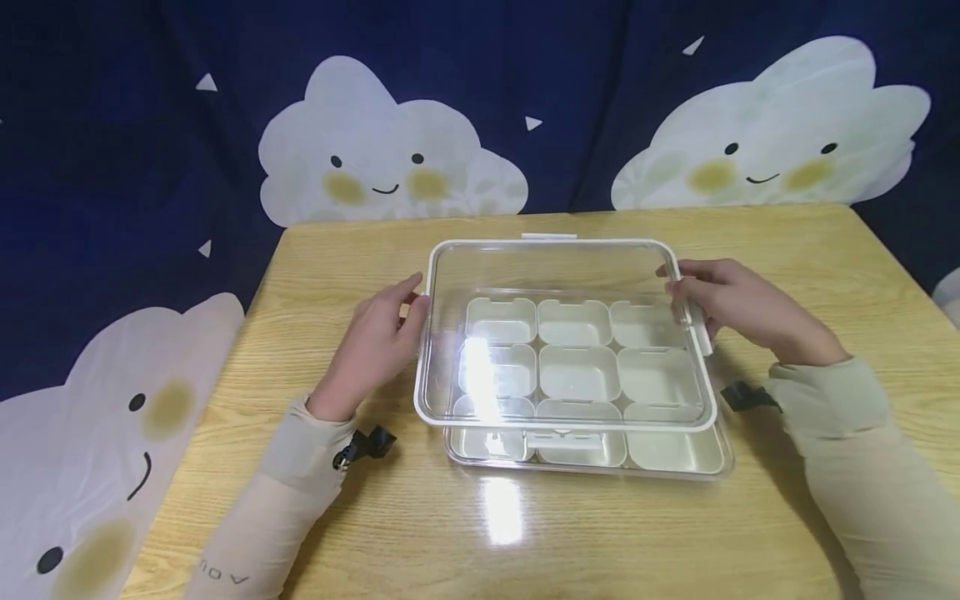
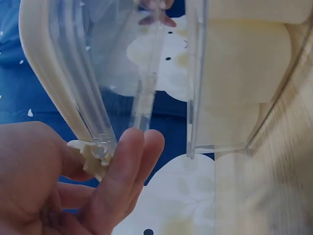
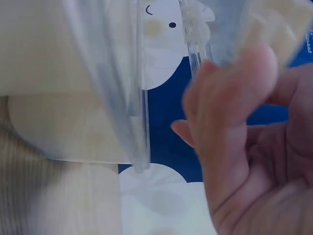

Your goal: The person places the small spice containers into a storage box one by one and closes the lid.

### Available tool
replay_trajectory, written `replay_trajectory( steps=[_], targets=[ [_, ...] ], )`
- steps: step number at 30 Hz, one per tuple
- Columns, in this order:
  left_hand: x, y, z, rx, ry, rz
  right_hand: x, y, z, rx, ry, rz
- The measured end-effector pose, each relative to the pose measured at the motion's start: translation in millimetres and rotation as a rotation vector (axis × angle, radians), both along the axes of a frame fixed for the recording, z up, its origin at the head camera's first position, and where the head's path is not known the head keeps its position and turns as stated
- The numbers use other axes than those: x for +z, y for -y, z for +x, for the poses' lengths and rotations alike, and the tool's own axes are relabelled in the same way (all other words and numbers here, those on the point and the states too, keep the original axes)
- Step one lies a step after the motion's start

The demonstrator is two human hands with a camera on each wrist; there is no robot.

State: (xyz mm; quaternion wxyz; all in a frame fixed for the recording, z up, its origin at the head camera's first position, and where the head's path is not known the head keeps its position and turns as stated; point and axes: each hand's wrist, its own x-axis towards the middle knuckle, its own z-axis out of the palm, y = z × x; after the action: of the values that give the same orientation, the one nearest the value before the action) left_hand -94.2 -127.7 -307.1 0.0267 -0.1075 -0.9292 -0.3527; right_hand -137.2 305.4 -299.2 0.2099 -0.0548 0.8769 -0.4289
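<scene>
A clear lid with a white rim [image 1: 558,243] is held level between both hands, above a clear box [image 1: 600,472]. Several cream compartment cups [image 1: 675,450] fill the box, most of them seen through the lid. My left hand [image 1: 378,333] grips the lid's left edge; in the left wrist view its fingers bend around a cream side clip [image 2: 88,155]. On the opposite edge, my right hand [image 1: 750,308] holds the lid beside a white side clip [image 1: 701,332]. The right wrist view shows a gap between the lid and the box wall [image 3: 145,122].
Box and hands are over a light wooden table [image 1: 390,517]. Behind its far edge hangs a dark blue cloth [image 1: 570,50] with smiling clouds. Small black devices [image 1: 372,442] are strapped at both wrists, below beige sleeves.
</scene>
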Motion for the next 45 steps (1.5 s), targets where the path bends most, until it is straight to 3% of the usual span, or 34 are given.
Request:
replay_trajectory(
  steps=[6, 13, 19, 31, 39, 45],
  targets=[
    [-5.5, -1.9, 0.2, -0.034, -0.078, -0.079, 2.7, -1.8, 4.1, 0.080, 0.027, 0.050],
    [-10.0, -8.9, 1.1, -0.015, -0.051, -0.123, 8.3, -3.1, 6.9, 0.098, 0.062, 0.108],
    [-16.4, -13.7, 0.6, -0.034, -0.060, -0.171, 8.8, -7.1, 7.7, 0.121, 0.087, 0.158],
    [-23.5, -22.1, -0.1, -0.069, -0.059, -0.191, 8.2, -10.2, 13.5, 0.144, 0.139, 0.189],
    [-27.7, -27.1, 1.1, -0.096, -0.075, -0.183, 7.7, -12.8, 13.9, 0.151, 0.129, 0.237],
    [-29.0, -28.2, 2.1, -0.083, -0.091, -0.182, 8.1, -10.1, 12.9, 0.159, 0.113, 0.281]
  ],
)
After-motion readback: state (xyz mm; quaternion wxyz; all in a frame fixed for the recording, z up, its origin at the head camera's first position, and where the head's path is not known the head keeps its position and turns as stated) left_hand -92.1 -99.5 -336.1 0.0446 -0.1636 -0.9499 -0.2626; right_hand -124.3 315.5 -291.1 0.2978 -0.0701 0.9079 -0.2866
